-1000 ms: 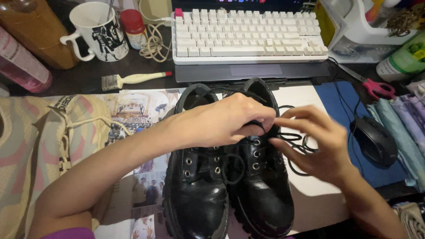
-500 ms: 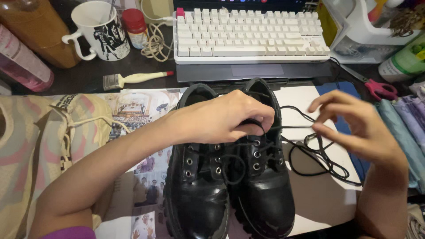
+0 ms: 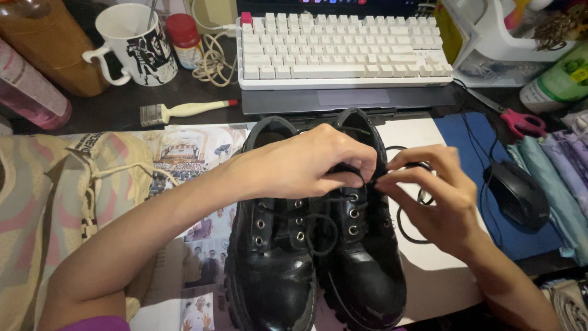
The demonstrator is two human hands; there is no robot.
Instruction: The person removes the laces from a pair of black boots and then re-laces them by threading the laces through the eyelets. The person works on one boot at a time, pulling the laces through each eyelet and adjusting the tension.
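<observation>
Two shiny black lace-up boots stand side by side on the desk, toes toward me: the left boot (image 3: pixel 269 276) and the right boot (image 3: pixel 364 270). My left hand (image 3: pixel 306 162) rests over the upper eyelets of the right boot and pinches its tongue area. My right hand (image 3: pixel 438 196) is beside it on the right, fingertips pinching the thin black shoelace (image 3: pixel 404 217) near the top eyelets. Loose lace loops lie on the white paper under my right hand.
A white keyboard (image 3: pixel 343 49) sits behind the boots. A mug (image 3: pixel 135 43), small red-capped jar (image 3: pixel 184 40) and paintbrush (image 3: pixel 184 111) lie back left. A black mouse (image 3: pixel 517 196), red scissors (image 3: pixel 520 122) and folded cloths (image 3: pixel 563 165) are at right; a striped fabric bag (image 3: pixel 55 202) at left.
My right hand has come back in from the right, where it had pulled the lace out, and now meets my left hand at the right boot's top eyelets. The left hand stayed put.
</observation>
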